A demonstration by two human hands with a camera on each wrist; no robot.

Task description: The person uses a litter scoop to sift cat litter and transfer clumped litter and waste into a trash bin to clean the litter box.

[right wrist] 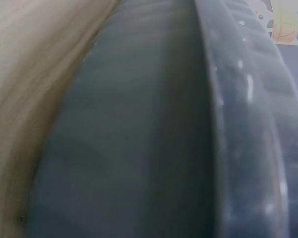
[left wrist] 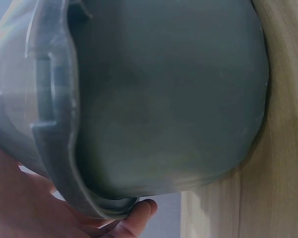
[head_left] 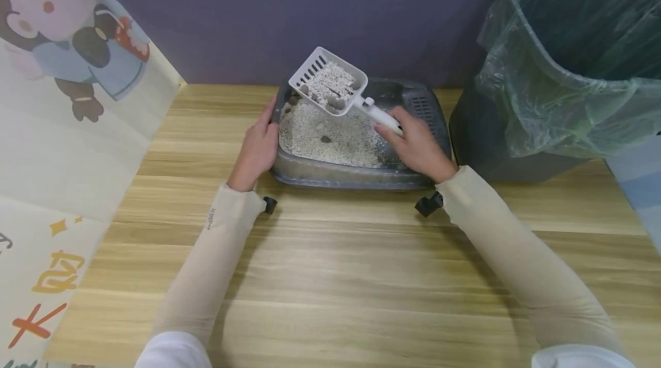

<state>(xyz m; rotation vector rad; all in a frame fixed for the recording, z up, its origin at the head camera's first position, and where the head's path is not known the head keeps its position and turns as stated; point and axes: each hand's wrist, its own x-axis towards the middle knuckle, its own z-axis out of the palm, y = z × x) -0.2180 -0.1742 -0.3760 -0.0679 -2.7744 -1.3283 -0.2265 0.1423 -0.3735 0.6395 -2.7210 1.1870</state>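
Observation:
A dark grey litter box with pale granular litter stands against the wall. My left hand grips its left rim; in the left wrist view the fingers curl around the rim edge. My right hand holds a white slotted litter scoop by the handle, tilted above the box. Pale litter and several darker clumps lie in the scoop. One small dark clump sits on the litter below. The right wrist view shows only the box's outer side, without the hand.
To the right of the box stands a grey bin lined with a translucent green bag. Behind is a dark purple wall. A panel with cartoon drawings borders the wooden tabletop on the left.

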